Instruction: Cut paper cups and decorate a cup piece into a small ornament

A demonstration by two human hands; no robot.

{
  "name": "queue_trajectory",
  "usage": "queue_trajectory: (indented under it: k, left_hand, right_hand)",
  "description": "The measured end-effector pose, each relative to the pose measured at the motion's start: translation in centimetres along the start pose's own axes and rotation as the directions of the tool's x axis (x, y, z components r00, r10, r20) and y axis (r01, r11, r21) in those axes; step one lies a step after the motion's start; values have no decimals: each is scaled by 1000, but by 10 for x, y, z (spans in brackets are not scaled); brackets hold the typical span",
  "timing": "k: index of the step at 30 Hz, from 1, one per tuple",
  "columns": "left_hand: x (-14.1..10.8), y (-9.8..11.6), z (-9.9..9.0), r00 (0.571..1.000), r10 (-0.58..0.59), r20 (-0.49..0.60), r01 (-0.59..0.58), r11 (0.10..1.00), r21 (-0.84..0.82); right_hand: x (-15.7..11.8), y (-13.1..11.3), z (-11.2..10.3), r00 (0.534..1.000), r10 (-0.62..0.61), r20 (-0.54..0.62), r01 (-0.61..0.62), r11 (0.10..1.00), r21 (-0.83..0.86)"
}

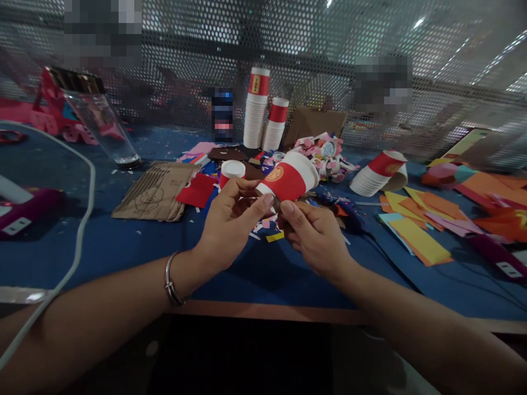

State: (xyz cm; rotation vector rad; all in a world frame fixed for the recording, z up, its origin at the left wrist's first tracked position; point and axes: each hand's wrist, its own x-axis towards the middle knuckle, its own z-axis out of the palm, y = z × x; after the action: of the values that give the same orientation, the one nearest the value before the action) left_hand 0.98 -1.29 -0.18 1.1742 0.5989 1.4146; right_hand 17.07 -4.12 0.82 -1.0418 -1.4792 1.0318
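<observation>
A red and white paper cup (pixel 294 178) is tilted on its side above the table, its wide rim toward the upper right. My left hand (pixel 228 227) grips it near its base, with the thumb in front and the fingers behind. Close to the underside of the cup, my right hand (pixel 315 236) is closed in a pinch at a small dark bit, too small to name. Another red and white paper cup (pixel 233 171) stands just behind my left hand. Colored paper scraps (pixel 267 225) lie below the cup.
Two tall stacks of paper cups (pixel 255 120) stand at the back by a perforated metal screen (pixel 181 71). Leftward are flattened cardboard (pixel 154 192), a glass bottle (pixel 101 126) and a white cable (pixel 82 230). Colored paper sheets (pixel 420 225) and a leaning cup stack (pixel 376 173) lie right.
</observation>
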Motion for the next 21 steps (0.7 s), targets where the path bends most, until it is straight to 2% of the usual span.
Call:
queue_trajectory:
  k: [8,14,21]
  left_hand:
    - [-5,8,2,984,175,25,-177,971,160]
    - [-7,11,5,968,245,57,-251,944,212]
    - [2,7,0,995,94,-23,-93,994,53]
  right_hand:
    - [-4,-5,-2,993,-118,15,119,990,-77]
    - [-1,3,-2,998,-63,10,63,996,-69]
    - [5,3,1,1000,-20,-1,20,1000,-15]
